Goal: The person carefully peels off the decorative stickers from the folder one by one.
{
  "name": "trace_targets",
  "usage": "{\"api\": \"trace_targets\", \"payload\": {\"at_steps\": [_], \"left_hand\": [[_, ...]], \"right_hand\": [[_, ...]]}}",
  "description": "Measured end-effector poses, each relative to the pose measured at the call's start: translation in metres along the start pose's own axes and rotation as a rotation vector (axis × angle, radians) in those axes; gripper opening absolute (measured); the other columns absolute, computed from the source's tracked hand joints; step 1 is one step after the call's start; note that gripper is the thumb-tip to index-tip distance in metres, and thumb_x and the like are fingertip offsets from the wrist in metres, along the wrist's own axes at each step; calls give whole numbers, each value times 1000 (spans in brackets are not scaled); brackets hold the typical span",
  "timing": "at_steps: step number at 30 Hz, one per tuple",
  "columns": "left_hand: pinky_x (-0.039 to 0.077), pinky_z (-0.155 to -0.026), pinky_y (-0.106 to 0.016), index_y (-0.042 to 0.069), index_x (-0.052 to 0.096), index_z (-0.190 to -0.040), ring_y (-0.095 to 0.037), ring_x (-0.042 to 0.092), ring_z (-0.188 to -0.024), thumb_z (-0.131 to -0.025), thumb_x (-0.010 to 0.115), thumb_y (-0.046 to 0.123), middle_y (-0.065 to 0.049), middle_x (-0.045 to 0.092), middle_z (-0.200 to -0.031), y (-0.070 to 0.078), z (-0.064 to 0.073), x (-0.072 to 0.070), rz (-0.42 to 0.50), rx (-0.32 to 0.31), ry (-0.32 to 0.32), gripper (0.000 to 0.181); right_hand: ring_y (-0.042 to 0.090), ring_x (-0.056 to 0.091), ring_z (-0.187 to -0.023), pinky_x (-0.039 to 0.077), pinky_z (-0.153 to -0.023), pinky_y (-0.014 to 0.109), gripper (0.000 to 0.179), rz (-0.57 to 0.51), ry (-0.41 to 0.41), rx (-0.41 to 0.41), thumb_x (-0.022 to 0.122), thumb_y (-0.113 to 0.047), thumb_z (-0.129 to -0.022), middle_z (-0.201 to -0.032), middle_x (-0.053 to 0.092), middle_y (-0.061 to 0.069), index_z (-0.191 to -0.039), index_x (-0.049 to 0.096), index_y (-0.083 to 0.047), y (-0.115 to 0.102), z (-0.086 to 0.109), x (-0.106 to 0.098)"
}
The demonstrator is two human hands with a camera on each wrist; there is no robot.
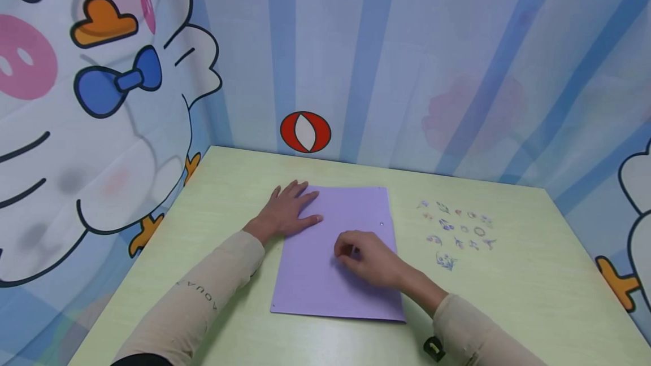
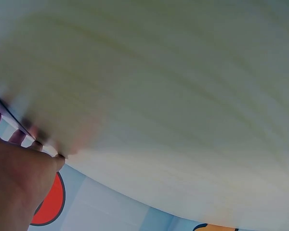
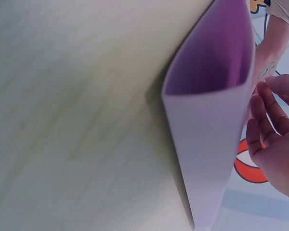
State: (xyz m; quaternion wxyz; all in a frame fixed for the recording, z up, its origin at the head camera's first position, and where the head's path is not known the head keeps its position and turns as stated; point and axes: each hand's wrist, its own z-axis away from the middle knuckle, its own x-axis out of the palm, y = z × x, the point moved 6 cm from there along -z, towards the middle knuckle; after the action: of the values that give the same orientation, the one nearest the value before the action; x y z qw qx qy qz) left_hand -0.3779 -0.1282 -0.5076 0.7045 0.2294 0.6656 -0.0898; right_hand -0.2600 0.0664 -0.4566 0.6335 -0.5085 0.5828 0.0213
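Note:
A flat purple paper bag or folder [image 1: 335,292] lies on the table; in the right wrist view its near edge gapes. My left hand [image 1: 290,210] rests with spread fingers on its upper left part. Over its middle right is my right hand [image 1: 371,258], fingers bent. In the right wrist view the thumb and fingertips pinch a small clear sticker [image 3: 267,71] with a greyish outline print. Several small clear stickers, among them a leafy one [image 1: 445,261] and a ring-shaped one [image 1: 479,231], lie right of the purple piece. The left wrist view shows mostly table and part of the left hand [image 2: 19,173].
The pale wood-look table [image 1: 549,292] ends at the back against a blue striped cloth backdrop [image 1: 330,44]. On that cloth are printed a large white duck [image 1: 137,146] at left and a red and white ball [image 1: 305,132].

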Motion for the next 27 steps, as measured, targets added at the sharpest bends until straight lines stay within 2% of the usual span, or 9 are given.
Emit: {"api": "trace_targets", "payload": {"at_steps": [7, 13, 27], "left_hand": [[11, -128, -65, 25, 38, -167, -36, 12, -163, -102, 47, 70, -11, 24, -175, 1, 1, -1, 8, 4, 6, 79], [9, -128, -64, 26, 36, -167, -34, 9, -163, -102, 45, 71, -9, 22, -176, -1, -1, 2, 3, -4, -5, 80], [10, -127, -65, 26, 37, -167, -36, 11, -163, -102, 45, 70, -10, 23, -175, 1, 0, 0, 4, -2, -5, 79]], "right_hand": [[7, 65, -89, 58, -84, 33, 5, -32, 51, 85, 75, -7, -98, -93, 71, -12, -98, 74, -13, 9, 5, -10], [10, 66, -89, 59, -84, 35, 6, -96, 85, 148, 74, -11, -98, -92, 72, -11, -96, 75, -16, 18, 8, -15], [11, 66, -90, 58, -83, 35, 12, -73, 153, 188, 75, -4, -97, -93, 71, -9, -98, 73, -16, 26, 17, -29]]}}
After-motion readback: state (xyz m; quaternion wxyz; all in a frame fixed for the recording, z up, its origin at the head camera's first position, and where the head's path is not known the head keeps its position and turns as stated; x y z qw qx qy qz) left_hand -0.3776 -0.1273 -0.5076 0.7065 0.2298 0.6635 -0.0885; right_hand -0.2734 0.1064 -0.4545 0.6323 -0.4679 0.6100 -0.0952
